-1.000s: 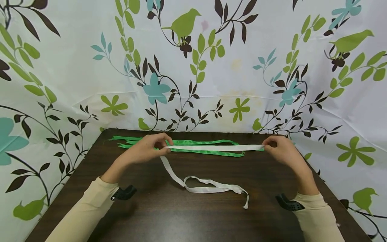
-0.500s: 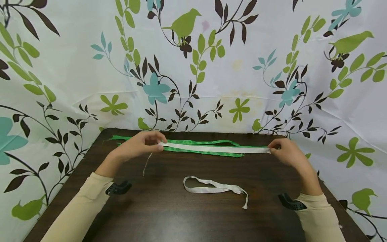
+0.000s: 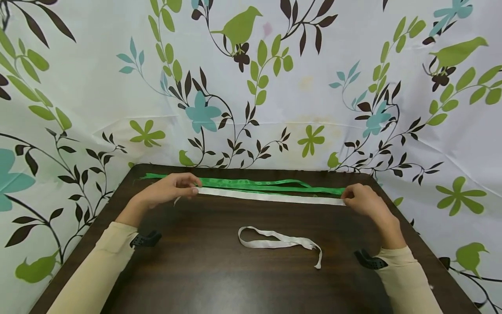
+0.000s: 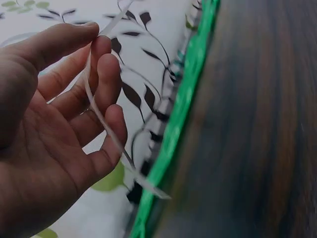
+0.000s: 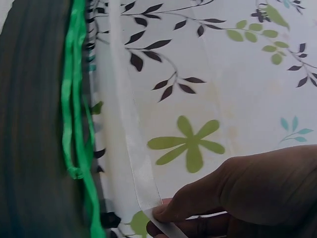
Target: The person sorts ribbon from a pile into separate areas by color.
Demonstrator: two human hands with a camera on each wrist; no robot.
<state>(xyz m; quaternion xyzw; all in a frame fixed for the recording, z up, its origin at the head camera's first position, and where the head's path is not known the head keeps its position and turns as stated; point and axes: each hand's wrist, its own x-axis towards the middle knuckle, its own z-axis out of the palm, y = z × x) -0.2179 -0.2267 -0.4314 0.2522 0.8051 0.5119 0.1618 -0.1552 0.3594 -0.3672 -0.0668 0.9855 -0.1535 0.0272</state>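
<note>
A white ribbon (image 3: pixel 270 197) is stretched straight between my two hands, above the table near its far side. My left hand (image 3: pixel 168 189) pinches it between thumb and forefinger, and a short tail (image 4: pixel 106 126) of it hangs past the palm in the left wrist view. At the other end my right hand (image 3: pixel 365 201) pinches the ribbon (image 5: pixel 138 173) between thumb and finger. Just behind it lie several green ribbons (image 3: pixel 251 183), running lengthwise along the table; the left hand hides part of them. A second white ribbon (image 3: pixel 270 244), looped over itself, lies mid-table.
The dark brown wooden table (image 3: pixel 219 279) carries all the ribbons. A white cloth (image 3: pixel 298 104) printed with birds, leaves and flowers hangs right behind its far edge and along both sides. Black bands (image 3: pixel 146 239) sit at both wrists.
My left hand has drawn leftward, pulling the ribbon's loose length off the table, so only a short tail hangs. The stretched ribbon now sits nearer me, in front of the green ones.
</note>
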